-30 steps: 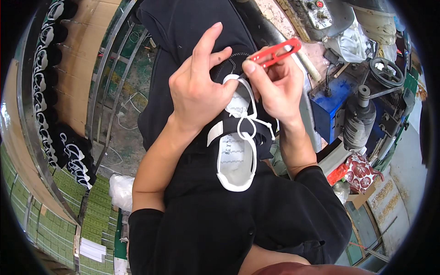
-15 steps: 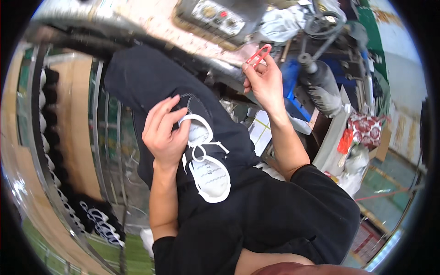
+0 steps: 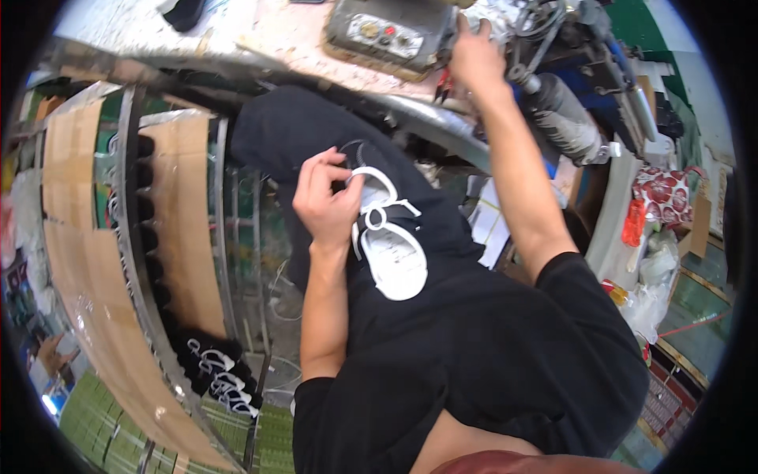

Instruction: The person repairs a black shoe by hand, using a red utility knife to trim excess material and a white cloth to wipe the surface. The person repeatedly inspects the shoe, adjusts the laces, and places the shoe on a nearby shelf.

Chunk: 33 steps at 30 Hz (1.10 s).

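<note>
On my feed the largest thing is the metal rack [image 3: 124,170] on the left, its lower end lost in the dark fisheye rim; brown cardboard [image 3: 79,170] hides part of what it holds. The desk [image 3: 272,28] is cut off at the top, so I see only its front edge and a strip behind. On it, near that edge, sits the grey control box [image 3: 387,35]. Past it, grimy machinery [image 3: 564,118] crowds in beside the right forearm, partly blocked by it. A red-and-white patterned bag [image 3: 662,193] lies farther right.

The white shoe [image 3: 397,265] rests on the person's black-clad thigh, short of the desk's front edge. The left hand [image 3: 324,197] is loosely curled and covers its far end, thumb against the rim; I can't tell whether it pinches. The right hand [image 3: 478,57] is over the desk just beside the control box, fingers parted; I can't tell whether it grips anything. Below it, a small red thing [image 3: 443,80] is too blurred for me to identify.
</note>
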Motion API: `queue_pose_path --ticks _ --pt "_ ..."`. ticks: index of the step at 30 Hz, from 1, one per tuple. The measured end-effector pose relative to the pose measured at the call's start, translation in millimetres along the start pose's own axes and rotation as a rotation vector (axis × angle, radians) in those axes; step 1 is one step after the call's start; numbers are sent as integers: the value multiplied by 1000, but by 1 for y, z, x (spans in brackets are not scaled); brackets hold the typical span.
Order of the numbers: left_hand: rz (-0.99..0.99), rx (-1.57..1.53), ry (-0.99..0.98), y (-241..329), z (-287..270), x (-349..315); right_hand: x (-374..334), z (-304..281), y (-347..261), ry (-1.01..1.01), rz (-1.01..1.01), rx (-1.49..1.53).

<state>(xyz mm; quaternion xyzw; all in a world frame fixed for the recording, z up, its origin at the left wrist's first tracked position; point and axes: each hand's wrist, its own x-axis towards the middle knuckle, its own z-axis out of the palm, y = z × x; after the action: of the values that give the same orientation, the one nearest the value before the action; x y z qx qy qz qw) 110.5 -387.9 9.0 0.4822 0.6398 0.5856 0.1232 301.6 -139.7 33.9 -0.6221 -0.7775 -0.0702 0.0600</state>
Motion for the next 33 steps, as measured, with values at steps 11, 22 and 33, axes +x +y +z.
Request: queue_pose_path --ticks 11,22,33 --pt "97 60 39 11 -18 18 72 -20 46 219 -122 -29" --pt "-106 -123 -27 -20 -19 17 43 -71 14 -182 -275 -68" --pt "-237 -225 -48 -21 -13 19 -9 -7 -4 -306 -85 -19"
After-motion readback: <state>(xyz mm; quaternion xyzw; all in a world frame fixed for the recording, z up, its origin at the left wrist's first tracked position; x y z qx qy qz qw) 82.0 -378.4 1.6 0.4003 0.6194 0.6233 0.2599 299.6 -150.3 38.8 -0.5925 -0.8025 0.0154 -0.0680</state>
